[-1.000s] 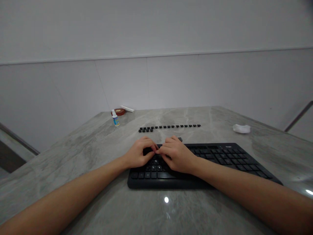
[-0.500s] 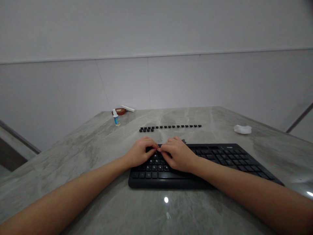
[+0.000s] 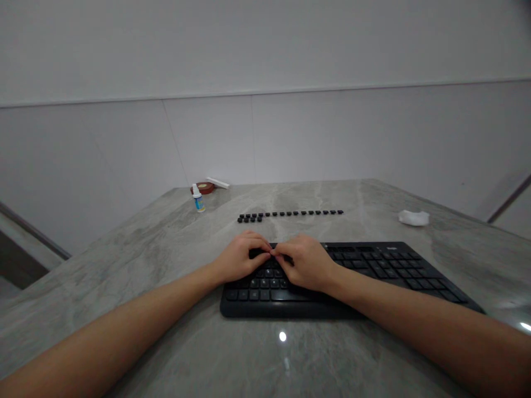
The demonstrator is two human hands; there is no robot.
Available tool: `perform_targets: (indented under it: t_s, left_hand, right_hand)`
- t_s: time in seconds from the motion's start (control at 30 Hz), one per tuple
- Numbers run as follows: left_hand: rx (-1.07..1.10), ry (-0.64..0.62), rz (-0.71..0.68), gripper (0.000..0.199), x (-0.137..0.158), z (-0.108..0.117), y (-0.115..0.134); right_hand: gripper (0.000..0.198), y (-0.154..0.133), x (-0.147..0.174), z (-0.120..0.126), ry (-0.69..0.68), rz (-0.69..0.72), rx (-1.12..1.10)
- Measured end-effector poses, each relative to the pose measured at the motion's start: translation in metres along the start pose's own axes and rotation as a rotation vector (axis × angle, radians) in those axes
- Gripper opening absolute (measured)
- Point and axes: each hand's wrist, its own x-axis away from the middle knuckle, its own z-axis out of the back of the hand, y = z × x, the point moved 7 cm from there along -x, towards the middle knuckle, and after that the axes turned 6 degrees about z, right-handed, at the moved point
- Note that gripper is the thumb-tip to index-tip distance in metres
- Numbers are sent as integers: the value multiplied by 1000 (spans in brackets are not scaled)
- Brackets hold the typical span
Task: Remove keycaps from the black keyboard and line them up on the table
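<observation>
A black keyboard (image 3: 298,310) lies on the grey marbled table. Over its upper left part, my left hand (image 3: 243,257) and my right hand (image 3: 305,262) meet, thumb and index fingertips of each pinched together. Whatever is between the fingertips is too small or hidden to make out. Pale shiny spots show in several key positions under the hands, while the lower left keys are in place. Beyond the keyboard, several black keycaps (image 3: 296,213) stand in a long row, with a shorter row in front of its left end.
At the back left stand a small white spray bottle (image 3: 198,202) with a blue label, a reddish-brown object (image 3: 205,188) and a white strip (image 3: 218,183). To the right sits a crumpled white piece (image 3: 414,218). A pale wall (image 3: 290,138) rises behind the table.
Both hands stay at the same place on the keyboard. The right hand's fingers have curled in more, and its fingertips are still against the left ones. The view has shifted slightly.
</observation>
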Motion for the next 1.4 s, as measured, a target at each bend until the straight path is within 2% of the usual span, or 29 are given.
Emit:
perform_targets:
  t_s: [0.33, 0.63, 0.97, 1.23, 1.4]
  left_hand:
    - [11, 31, 16, 4, 1, 1, -3]
    - [-26, 9, -144, 14, 2, -1, 8]
    - [-29, -9, -108, 13, 2, -2, 4]
    - [-17, -22, -98, 14, 2, -1, 7]
    - [-3, 22, -143, 16, 4, -2, 5]
  right_hand:
    - [15, -4, 1, 5, 39, 33, 51]
    - [11, 0, 0, 8, 83, 3, 90]
    - [11, 2, -1, 8, 88, 15, 144]
    - [10, 0, 1, 12, 171, 46, 173]
    - [15, -2, 2, 16, 215, 45, 185]
